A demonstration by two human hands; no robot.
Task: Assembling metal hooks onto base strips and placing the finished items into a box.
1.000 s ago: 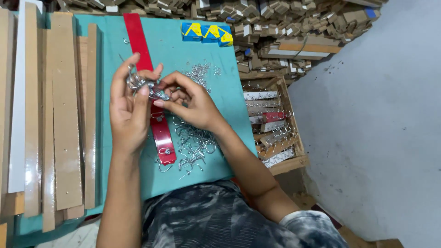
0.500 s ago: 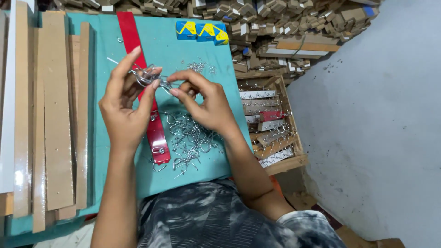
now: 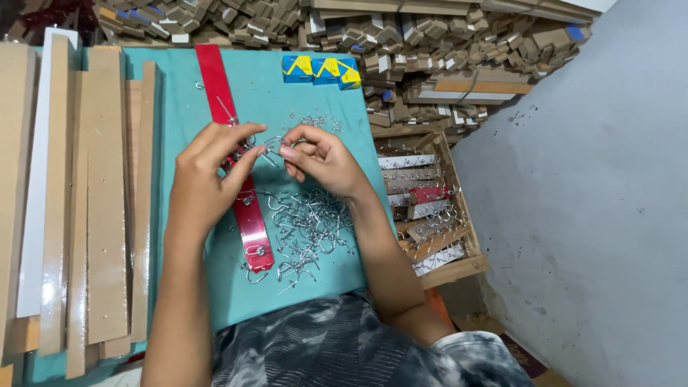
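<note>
Left hand (image 3: 208, 175) and right hand (image 3: 322, 159) pinching a metal hook (image 3: 272, 145) over red strip (image 3: 244, 193) — loose hooks (image 3: 308, 229) near, on teal table (image 3: 287, 100).

The location is a small workshop for hand assembly. A teal table (image 3: 301, 107) carries loose metal hooks (image 3: 308, 226), a red strip (image 3: 236, 165) and tan wooden strips (image 3: 107, 201). Stacked wood offcuts (image 3: 401, 36) and a wooden crate (image 3: 430, 208) of finished hook strips stand beside it.
</note>
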